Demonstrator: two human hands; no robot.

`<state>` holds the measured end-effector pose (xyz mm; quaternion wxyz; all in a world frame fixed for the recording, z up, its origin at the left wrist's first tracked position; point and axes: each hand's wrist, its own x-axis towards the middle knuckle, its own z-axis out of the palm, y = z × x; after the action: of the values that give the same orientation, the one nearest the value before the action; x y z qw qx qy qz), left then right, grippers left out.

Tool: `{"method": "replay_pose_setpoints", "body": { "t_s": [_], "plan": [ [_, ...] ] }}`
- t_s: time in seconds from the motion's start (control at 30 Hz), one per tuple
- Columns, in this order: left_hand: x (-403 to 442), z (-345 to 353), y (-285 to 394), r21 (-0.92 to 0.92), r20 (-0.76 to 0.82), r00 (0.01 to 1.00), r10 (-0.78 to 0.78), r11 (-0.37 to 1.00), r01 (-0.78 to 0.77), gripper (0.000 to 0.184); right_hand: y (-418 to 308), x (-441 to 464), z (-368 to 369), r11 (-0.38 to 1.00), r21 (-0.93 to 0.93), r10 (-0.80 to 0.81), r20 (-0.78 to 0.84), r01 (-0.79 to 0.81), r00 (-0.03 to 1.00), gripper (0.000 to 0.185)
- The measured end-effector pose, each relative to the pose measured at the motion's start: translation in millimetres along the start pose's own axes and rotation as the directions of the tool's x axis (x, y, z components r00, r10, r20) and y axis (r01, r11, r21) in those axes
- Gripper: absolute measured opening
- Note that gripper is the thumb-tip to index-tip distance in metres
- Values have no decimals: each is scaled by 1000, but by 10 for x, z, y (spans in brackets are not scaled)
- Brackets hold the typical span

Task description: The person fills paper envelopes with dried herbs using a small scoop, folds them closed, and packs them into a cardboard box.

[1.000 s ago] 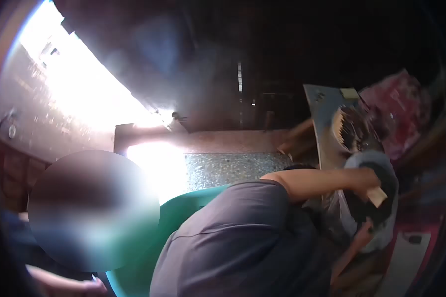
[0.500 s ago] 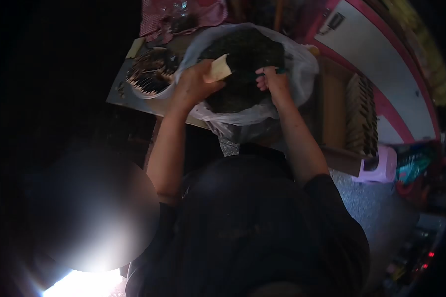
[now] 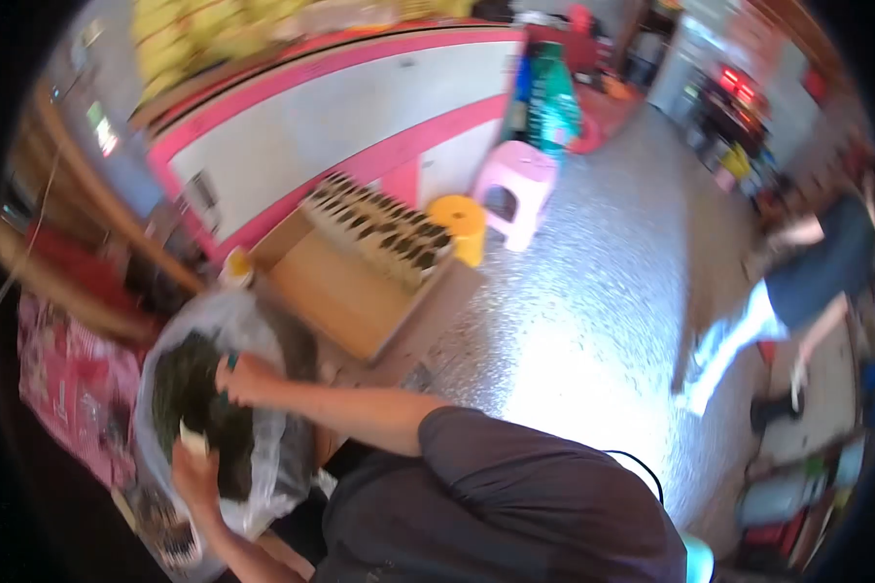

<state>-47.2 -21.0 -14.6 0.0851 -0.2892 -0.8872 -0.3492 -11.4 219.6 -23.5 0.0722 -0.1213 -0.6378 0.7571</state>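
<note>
Pale piece (image 3: pixel 193 442) gripped in left hand (image 3: pixel 197 474), green object (image 3: pixel 231 360) clenched in right hand (image 3: pixel 250 380), both over dark material (image 3: pixel 187 379)

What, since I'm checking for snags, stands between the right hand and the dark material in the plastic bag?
Nothing visible: the right hand is over the dark material, its forearm crossing above the rim of the plastic bag. The left hand, holding a pale piece, is off to one side, not between. Contact is unclear.
</note>
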Motion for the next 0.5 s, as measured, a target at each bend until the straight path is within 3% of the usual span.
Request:
{"method": "replay_pose_setpoints", "body": {
  "t_s": [0.03, 0.07, 0.13, 0.17, 0.2, 0.3, 0.4, 0.47, 0.5],
  "plan": [
    [46, -80, 88, 13, 95, 995, -33, 999, 32, 38, -101, -131, 7, 994, -91, -60, -39, 56, 997, 20],
    [104, -20, 126, 231, 19, 1000, -6, 973, 2, 37, -72, -94, -30, 1000, 16, 14, 7, -14, 1000, 21],
    [182, -4, 74, 217, 59, 998, -23, 976, 9, 47, -24, -93, -48, 996, -27, -81, -29, 81, 996, 23],
    [193, 45, -88, 100, -12, 1000, 27, 995, -26, 51, -28, -75, -58, 999, -11, -41, -67, 41, 997, 24],
    [233, 85, -136, 232, -46, 995, 86, 970, -73, 47, -42, -75, -51, 1000, 14, 2, -98, -1, 995, 25],
    [278, -32, 170, 238, 39, 999, 19, 971, -27, 52, -125, -131, -112, 994, -83, -74, -67, 68, 995, 29],
    [292, -30, 388, 280, 91, 995, 35, 958, -59, 42, -36, -77, -57, 986, -152, -86, -151, 63, 985, 29],
    [354, 131, 33, 258, -27, 959, 282, 929, -266, 35, 117, -6, 3, 965, -250, -139, -225, 80, 964, 29],
    [376, 155, 64, 291, 19, 983, 181, 940, -178, 35, 97, -21, -13, 934, -347, -191, -280, 86, 941, 30]
  ]
}}
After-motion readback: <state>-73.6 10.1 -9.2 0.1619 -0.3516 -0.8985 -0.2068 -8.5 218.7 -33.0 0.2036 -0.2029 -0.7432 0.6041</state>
